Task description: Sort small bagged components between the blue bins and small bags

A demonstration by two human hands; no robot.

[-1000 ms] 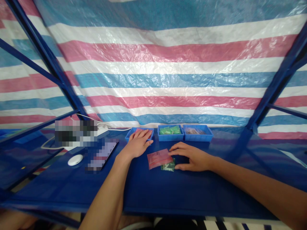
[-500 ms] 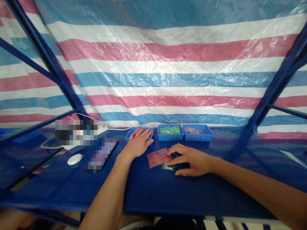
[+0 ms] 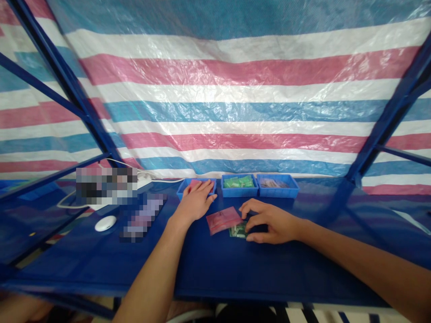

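Note:
My left hand (image 3: 195, 204) lies over the left blue tray (image 3: 181, 188), fingers outstretched on the pink-red bags (image 3: 193, 184) inside it. Whether any bag is pinched beneath the fingers is hidden. On the table a pink-red plastic bag (image 3: 222, 219) partly covers a small green packet (image 3: 237, 230). Just right of these two is my right hand (image 3: 271, 223), its fingers bent and apart. Its fingertips are at the right edge of the green packet and close to the red bag's corner; nothing shows in its grasp.
A middle blue tray (image 3: 239, 192) holds green packets (image 3: 239, 182), and a right blue tray (image 3: 279, 192) holds clear bags (image 3: 274, 183). At left are a blurred-out phone-like object (image 3: 146, 217), a white round case (image 3: 105, 223) and white cables (image 3: 168, 181). Blue frame posts (image 3: 380, 134) flank the table.
My right hand has drawn back slightly to the right and off the red bag, uncovering more of the green packet. My left hand stays over its tray.

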